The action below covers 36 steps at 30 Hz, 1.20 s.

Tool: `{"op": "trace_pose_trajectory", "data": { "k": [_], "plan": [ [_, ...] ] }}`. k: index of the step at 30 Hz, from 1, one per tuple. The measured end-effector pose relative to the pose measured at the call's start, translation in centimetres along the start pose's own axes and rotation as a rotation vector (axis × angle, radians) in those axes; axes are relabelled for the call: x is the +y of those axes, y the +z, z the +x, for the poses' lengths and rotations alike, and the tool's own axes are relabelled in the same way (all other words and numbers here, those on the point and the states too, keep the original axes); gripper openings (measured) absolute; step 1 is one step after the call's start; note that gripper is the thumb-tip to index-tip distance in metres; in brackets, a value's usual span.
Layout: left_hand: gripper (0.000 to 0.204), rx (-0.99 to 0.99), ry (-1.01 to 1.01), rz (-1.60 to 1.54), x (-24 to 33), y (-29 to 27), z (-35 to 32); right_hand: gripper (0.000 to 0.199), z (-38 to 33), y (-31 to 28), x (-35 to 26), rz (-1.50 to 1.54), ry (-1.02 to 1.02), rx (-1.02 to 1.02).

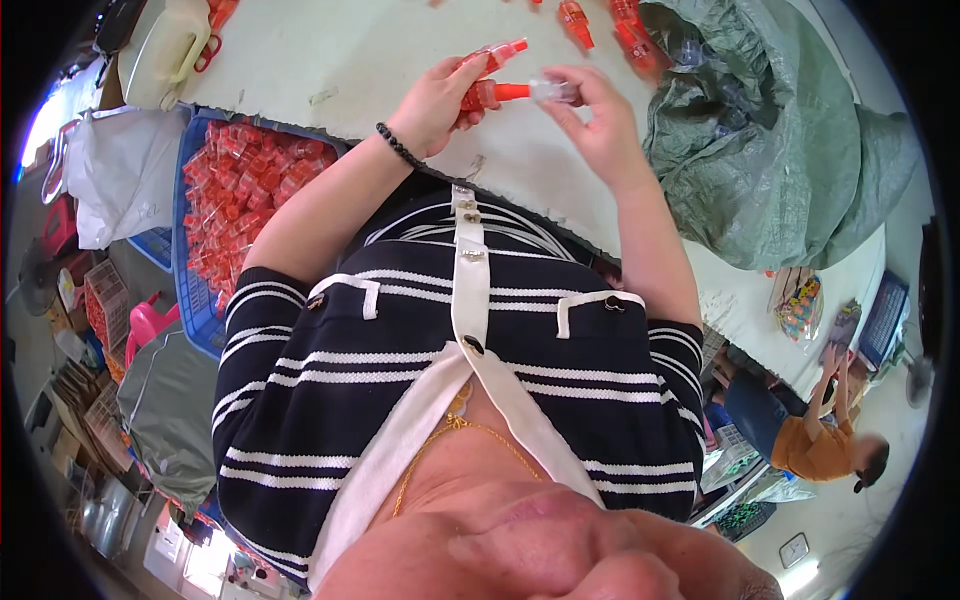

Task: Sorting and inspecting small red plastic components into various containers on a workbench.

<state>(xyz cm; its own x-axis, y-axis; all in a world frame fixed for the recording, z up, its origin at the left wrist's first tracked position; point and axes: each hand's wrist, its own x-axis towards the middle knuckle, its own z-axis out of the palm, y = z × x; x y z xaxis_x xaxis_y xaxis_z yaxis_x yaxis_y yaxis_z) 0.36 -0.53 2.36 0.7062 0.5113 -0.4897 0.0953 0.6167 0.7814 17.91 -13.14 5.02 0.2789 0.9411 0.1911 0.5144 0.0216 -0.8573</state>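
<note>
My left hand (438, 100) grips two small red bottles (492, 75) over a white table (330, 60); one points its orange tip to the right. My right hand (592, 120) pinches a small clear cap (553, 91) right at that orange tip. A black bead bracelet (400, 146) sits on my left wrist.
A blue crate (196, 300) full of several red bottles stands at my left. More red bottles (600, 25) lie at the table's far edge beside a large grey-green sack (790, 150). A white jug (165, 50) stands far left. Another person (810, 430) in an orange top is at lower right.
</note>
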Motion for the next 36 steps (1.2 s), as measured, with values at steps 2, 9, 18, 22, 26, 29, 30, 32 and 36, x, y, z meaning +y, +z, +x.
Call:
{"op": "trace_pose_trajectory", "data": {
  "k": [2,9,18,22,26,29,30,32,36],
  "plan": [
    [0.039,0.024,0.001,0.032,0.5,0.7,-0.3,0.031,-0.3,1.1,-0.9,0.059,-0.033,-0.062],
    [0.038,0.076,0.076,0.167,0.2,1.1,-0.9,0.031,-0.3,3.0,-1.7,0.021,-0.127,-0.077],
    [0.04,0.128,0.953,0.998,-1.0,0.2,-2.0,0.023,-1.8,5.7,1.0,0.86,0.609,-0.12],
    [0.046,-0.02,1.129,1.184,-1.4,-0.9,-2.6,0.034,-2.3,6.0,1.8,0.997,0.851,-0.27],
    [0.047,-0.053,1.085,1.215,-1.6,-1.9,-3.5,0.04,-2.3,6.6,1.2,0.894,0.897,-0.388],
    [0.045,0.031,0.895,1.218,-0.4,-3.2,-5.6,0.038,-1.2,6.4,0.4,0.806,0.845,-0.361],
    [0.043,0.096,0.747,1.208,0.3,-4.0,-6.6,0.036,-0.5,6.2,0.1,0.764,0.794,-0.297],
    [0.039,0.246,0.616,1.303,2.5,-6.5,-8.8,0.034,0.2,5.7,1.0,0.723,0.742,-0.225],
    [0.038,0.624,0.494,1.214,4.3,-15.8,-15.1,0.027,1.7,1.7,6.2,0.018,0.275,0.146]
  ]
}}
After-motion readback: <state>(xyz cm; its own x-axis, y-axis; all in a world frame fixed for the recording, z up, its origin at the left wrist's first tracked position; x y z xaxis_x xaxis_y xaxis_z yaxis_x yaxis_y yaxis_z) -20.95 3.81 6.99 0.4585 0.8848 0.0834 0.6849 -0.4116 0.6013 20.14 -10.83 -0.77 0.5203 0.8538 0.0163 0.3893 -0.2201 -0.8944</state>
